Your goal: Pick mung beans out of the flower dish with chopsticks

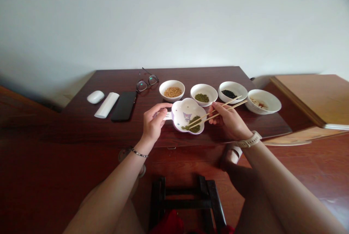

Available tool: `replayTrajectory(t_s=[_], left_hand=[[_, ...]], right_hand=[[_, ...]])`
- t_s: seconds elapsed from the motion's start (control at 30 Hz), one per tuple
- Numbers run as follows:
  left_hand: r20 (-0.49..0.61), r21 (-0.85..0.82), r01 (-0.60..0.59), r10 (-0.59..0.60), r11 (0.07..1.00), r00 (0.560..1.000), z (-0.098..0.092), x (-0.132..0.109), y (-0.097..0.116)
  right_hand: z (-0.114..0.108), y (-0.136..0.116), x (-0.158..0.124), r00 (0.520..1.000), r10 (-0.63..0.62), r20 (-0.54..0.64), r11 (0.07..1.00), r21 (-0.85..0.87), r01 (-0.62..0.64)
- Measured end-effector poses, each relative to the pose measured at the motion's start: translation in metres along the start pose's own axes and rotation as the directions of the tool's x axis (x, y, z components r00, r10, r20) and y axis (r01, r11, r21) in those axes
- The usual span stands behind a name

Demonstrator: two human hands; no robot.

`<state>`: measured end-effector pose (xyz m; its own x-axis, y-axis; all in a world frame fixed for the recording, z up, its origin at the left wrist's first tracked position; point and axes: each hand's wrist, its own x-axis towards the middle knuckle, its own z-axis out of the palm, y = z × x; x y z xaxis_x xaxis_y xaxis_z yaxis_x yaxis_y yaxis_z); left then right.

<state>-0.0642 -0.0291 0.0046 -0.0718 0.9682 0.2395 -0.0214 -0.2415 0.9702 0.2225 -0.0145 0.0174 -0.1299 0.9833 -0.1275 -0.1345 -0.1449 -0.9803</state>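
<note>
My left hand [155,120] is closed around the short handle of a white, flower-shaped bowl [180,107] with a purple rim and a cartoon figure inside. Green beans [195,123] lie heaped at the bowl's near right side. Between the fingers of my right hand [225,117] is a pair of chopsticks [218,112], their tips down among those beans. Just behind stands a white bowl with more green beans [202,98]. To its left is a bowl of tan beans [172,92], to its right a bowl of black beans [229,94].
A larger white bowl [268,107] with pale and reddish bits stands at the table's right. On the left lie eyeglasses [147,83], a black phone [124,106], a long white case [107,105] and a white rounded object [95,96]. A wooden cabinet [311,95] stands right of the table.
</note>
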Motion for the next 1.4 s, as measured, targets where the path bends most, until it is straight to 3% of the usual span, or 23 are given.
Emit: replayTrajectory(t_s=[0.33, 0.57, 0.8, 1.03, 1.4], left_hand=[[0.008, 0.004, -0.009, 0.009, 1.0, 1.0, -0.001, 0.0, 0.0], [0.004, -0.005, -0.005, 0.005, 1.0, 1.0, 0.0, 0.0, 0.001], [0.008, -0.021, -0.018, 0.018, 1.0, 1.0, 0.0, 0.001, -0.001], [0.001, -0.035, -0.01, 0.01, 0.999, 1.0, 0.001, 0.001, 0.0], [0.0, -0.036, -0.006, 0.006, 0.999, 1.0, 0.0, 0.001, 0.0]], right_hand=[[-0.012, -0.004, 0.0, 0.999, -0.026, 0.02, 0.998, 0.066, 0.025], [-0.013, -0.008, -0.001, 0.999, -0.021, 0.049, 1.0, -0.008, 0.022], [-0.008, -0.002, 0.0, 0.999, -0.039, -0.002, 0.998, -0.051, 0.039], [-0.01, -0.001, 0.0, 0.999, -0.031, -0.025, 0.998, 0.048, 0.033], [-0.008, 0.001, 0.0, 0.998, 0.006, 0.06, 1.0, 0.021, -0.007]])
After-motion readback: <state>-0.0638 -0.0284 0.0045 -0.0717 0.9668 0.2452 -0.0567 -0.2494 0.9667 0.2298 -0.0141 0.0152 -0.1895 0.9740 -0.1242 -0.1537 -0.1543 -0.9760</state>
